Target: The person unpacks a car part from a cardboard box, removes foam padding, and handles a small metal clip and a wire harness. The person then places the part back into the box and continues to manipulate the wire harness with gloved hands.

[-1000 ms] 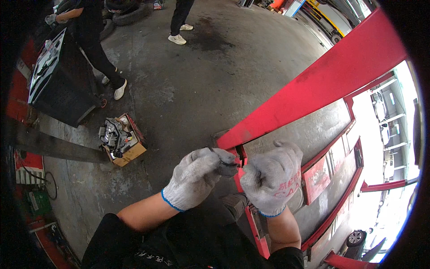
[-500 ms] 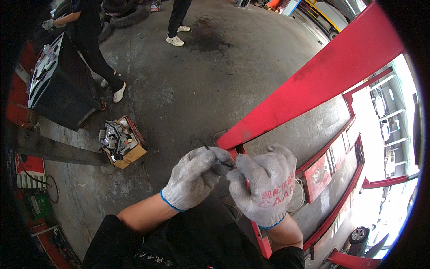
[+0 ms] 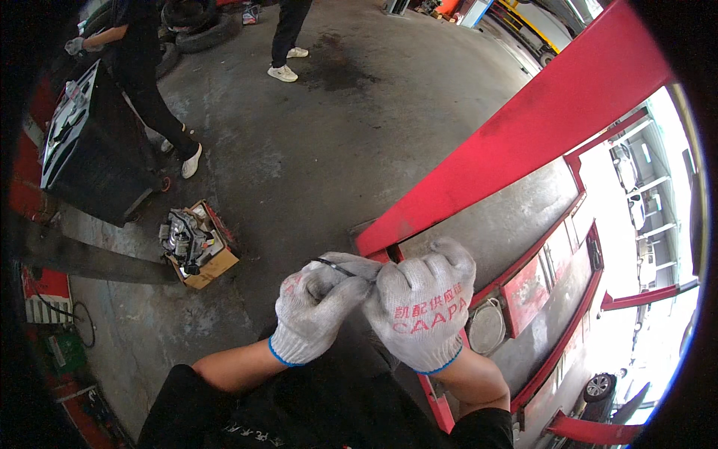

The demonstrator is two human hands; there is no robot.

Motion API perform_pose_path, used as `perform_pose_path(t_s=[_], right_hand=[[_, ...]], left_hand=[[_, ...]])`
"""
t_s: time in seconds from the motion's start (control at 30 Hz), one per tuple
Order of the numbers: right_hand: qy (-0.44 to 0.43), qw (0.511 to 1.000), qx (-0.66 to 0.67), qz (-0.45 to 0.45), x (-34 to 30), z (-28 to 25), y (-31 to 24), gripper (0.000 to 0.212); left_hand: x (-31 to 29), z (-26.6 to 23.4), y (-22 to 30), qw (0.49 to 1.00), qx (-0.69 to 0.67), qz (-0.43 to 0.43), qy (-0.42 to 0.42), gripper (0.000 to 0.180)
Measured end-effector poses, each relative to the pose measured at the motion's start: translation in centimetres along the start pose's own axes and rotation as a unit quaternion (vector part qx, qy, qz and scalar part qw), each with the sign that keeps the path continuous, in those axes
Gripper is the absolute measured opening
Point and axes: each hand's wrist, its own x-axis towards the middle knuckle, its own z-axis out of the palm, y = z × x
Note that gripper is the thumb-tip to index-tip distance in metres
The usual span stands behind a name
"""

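Both my hands wear off-white knitted gloves with blue cuffs and red print, and they meet in front of my body. My left hand (image 3: 310, 307) is closed, its thumb and fingers pinching a thin black strip (image 3: 331, 265). The strip lies across the left fingers and runs toward the right fingertips, where its end is hidden. My right hand (image 3: 419, 303), back upward, has its fingers curled and its fingertips pressed against the left ones at the strip.
A red lift post (image 3: 508, 142) slants up to the right. On the left are a cardboard box (image 3: 213, 269) of parts, a dark cabinet (image 3: 105, 150) and a gloved person (image 3: 146, 82) beside it. Another person's legs (image 3: 290, 34) stand farther off. A round pale lid-like object (image 3: 486, 327) lies right of my hands.
My hands have come closer together, and the right hand has turned so its back shows more. The strip now lies flatter along the left fingers. The view has shifted slightly.
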Motion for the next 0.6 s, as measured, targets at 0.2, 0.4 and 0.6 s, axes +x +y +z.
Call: perform_pose_path(t_s=[0.2,0.4,0.6], right_hand=[[0.028,0.998,0.050,0.010,0.2,1.0,0.5,0.035],[0.092,0.992,0.085,0.004,0.4,1.7,1.6,0.032],[0.153,0.982,0.103,0.045,-0.3,2.3,3.6,0.025]], left_hand=[[0.4,0.1,0.2,0.999,-0.049,-0.016,0.008,0.018],[1.6,0.2,0.9,0.984,-0.165,-0.063,-0.028,0.027],[2.9,0.4,0.5,0.954,-0.294,-0.047,-0.025,0.041]])
